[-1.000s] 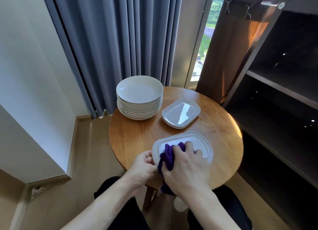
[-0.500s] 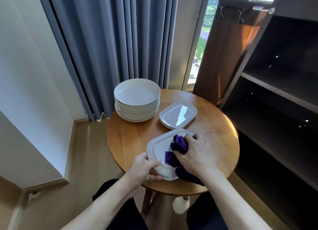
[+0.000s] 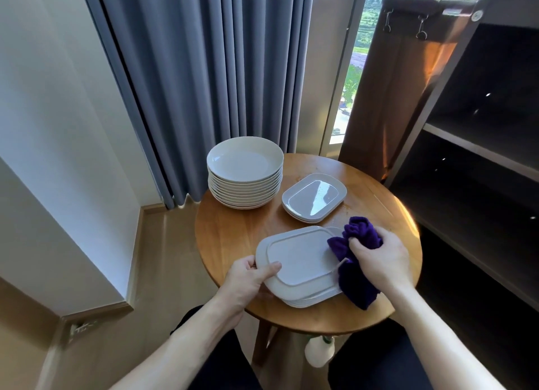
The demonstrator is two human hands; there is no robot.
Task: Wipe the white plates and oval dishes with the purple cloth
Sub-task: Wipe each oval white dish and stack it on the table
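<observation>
A stack of white oval dishes [image 3: 300,261] lies at the near side of the round wooden table [image 3: 233,229]. My left hand [image 3: 248,279] grips the top dish at its left rim, thumb on top. My right hand [image 3: 379,258] holds the bunched purple cloth [image 3: 358,255] at the dish's right edge, and part of the cloth hangs down over the stack. A tall stack of round white plates [image 3: 245,171] stands at the back left. A second, shorter pile of oval dishes [image 3: 313,197] sits behind, right of the plates.
Grey curtains [image 3: 204,69] hang behind the table. A dark shelving unit [image 3: 481,156] stands close on the right. A white bottle [image 3: 319,350] sits on the floor under the table's near edge. My knees flank the table leg.
My right hand slid the cloth from the dish's middle to its right edge. The top dish now lies turned on the stack, held by my left hand at its left rim.
</observation>
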